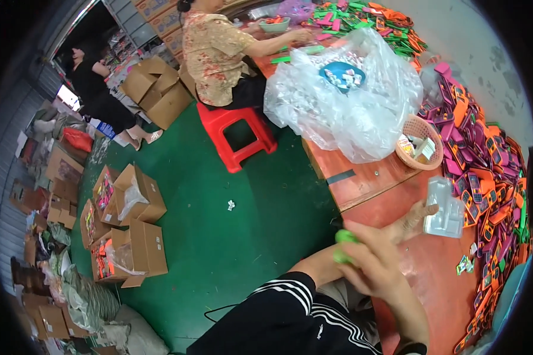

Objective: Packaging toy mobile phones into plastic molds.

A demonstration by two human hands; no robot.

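My left hand [410, 223] reaches across to the right above the orange-red tabletop [432, 278], its fingers closed on the edge of a clear plastic tray [446, 208] with moulded compartments. Nearer to me, my right hand [370, 259] is raised in front of my left forearm and hides part of it. Its fingers are wrapped round a bright green piece [345, 238], too blurred to tell its kind. Just right of the tray lies a heap of toy phones [479, 195] in orange, purple and green.
A pink basket [437, 142] holding small packets stands beyond the tray, beside a big clear plastic bag [373, 94] with a blue bowl [343, 76]. A co-worker [216, 56] sits at the table on a red stool [238, 136]. Open cartons [145, 248] stand on the green floor.
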